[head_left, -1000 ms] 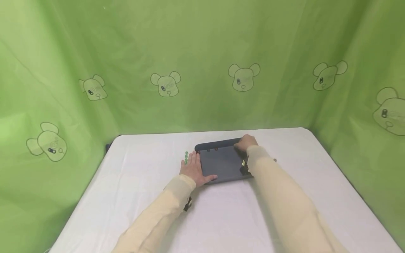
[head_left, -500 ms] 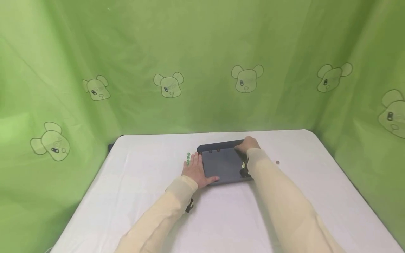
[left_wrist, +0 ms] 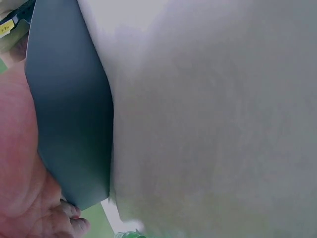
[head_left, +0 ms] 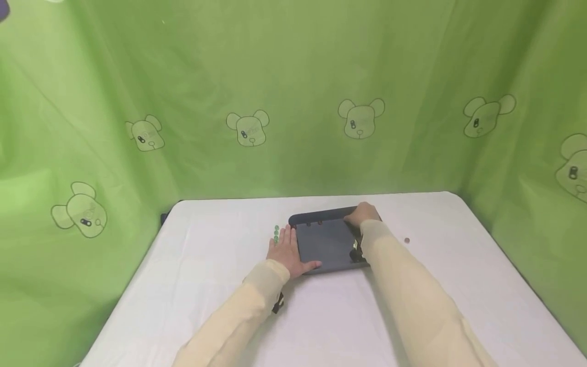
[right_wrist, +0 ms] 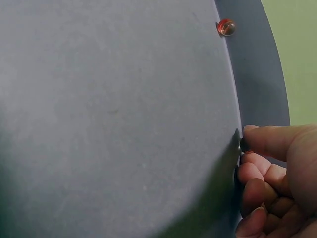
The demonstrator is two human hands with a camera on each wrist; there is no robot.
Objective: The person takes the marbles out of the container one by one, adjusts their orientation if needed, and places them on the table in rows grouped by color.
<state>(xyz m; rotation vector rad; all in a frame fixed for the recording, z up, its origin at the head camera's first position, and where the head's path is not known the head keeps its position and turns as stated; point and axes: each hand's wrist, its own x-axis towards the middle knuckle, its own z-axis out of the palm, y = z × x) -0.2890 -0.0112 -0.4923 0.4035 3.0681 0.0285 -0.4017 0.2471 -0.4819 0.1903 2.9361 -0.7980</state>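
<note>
A dark grey tray [head_left: 326,245] lies on the table, its floor and far wall showing between the hands. My left hand [head_left: 285,252] rests along the tray's left rim, fingers straight and the thumb over the near left corner. At the inside of the far wall, toward the right, my right hand [head_left: 364,213] pinches a small dark glass marble [right_wrist: 244,145] between thumb and finger. Further left against that wall sits a reddish glass marble [right_wrist: 227,27], one of a few small pieces spaced along it. The left wrist view shows the tray's outer side [left_wrist: 72,109] beside the palm.
A short row of green glass marbles [head_left: 276,234] lies on the white table just left of the tray, near the left fingertips. One brownish marble [head_left: 407,240] lies on the cloth to the right. Green curtains [head_left: 298,163] stand behind and at both sides.
The head view has shifted slightly, so everything appears a little lower and further right. Both hands keep their places on the tray. The brownish marble is now clear of the right sleeve.
</note>
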